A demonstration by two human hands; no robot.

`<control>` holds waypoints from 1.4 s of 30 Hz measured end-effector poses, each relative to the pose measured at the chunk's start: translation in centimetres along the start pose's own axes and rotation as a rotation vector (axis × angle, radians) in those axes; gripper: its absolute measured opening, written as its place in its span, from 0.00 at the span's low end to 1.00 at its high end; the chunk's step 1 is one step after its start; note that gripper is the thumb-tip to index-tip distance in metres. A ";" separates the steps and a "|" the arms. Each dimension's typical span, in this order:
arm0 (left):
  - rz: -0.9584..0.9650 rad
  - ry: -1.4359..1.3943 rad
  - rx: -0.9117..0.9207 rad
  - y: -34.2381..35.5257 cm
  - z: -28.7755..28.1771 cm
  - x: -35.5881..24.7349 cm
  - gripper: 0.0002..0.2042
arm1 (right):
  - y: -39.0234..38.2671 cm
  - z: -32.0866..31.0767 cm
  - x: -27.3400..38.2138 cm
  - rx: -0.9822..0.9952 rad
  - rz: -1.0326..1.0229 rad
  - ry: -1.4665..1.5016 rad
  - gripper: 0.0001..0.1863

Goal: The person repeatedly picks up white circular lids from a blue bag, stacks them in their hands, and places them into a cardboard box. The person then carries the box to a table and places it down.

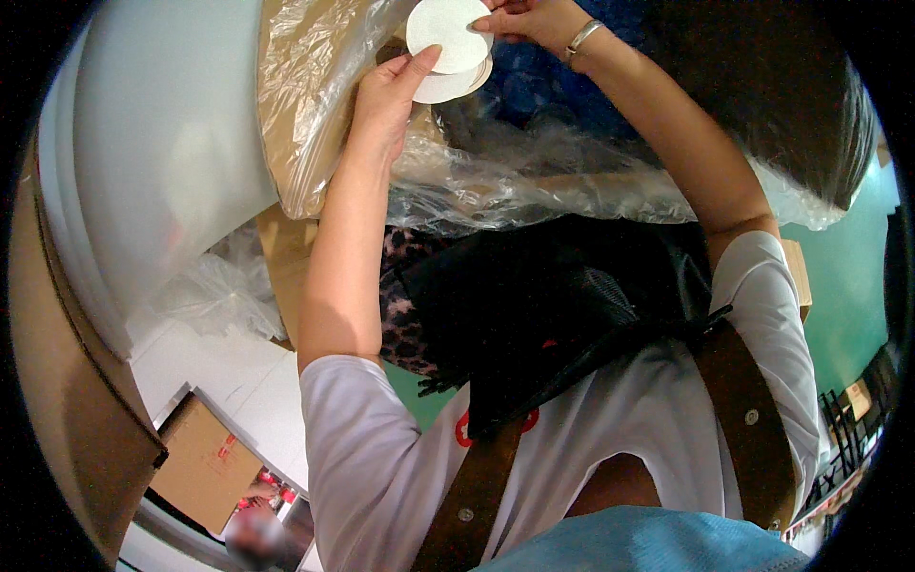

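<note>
At the top of the head view, my left hand (389,100) is closed on a small stack of thin white round discs (441,90), its thumb lying over their face. My right hand (519,27), a metal bracelet on its wrist, pinches the right edge of the upper disc (438,29), which is shifted upward from those beneath. Both hands are above an opened cardboard box (281,48) lined with crumpled clear plastic (572,186), with dark blue contents (562,81) showing inside, too shaded to make out.
A pale curved panel (152,124) stands left of the box, with bunched plastic (219,296) below it. A green floor (843,286) shows at right, with black racks (839,439). At lower left, a co-worker's hand (259,494) is near a cardboard box (205,458) and red items.
</note>
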State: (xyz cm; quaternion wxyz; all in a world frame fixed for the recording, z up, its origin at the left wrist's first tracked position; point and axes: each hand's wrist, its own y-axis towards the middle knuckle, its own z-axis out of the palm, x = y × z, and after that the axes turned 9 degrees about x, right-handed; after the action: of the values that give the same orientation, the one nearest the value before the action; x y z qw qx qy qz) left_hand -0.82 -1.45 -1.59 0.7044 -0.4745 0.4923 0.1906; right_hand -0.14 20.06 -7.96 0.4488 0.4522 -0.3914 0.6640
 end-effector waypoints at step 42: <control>-0.007 -0.070 0.013 0.2 -1.0 1.0 0.17 | -2.2 2.5 2.2 -0.087 0.182 0.381 0.09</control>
State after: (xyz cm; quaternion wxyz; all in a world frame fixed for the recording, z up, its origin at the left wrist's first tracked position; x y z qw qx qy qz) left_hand -1.01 -2.40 -2.64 0.7249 -0.4649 0.4668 0.2014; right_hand 2.12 18.95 -4.95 0.4718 0.2615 -0.3669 0.7579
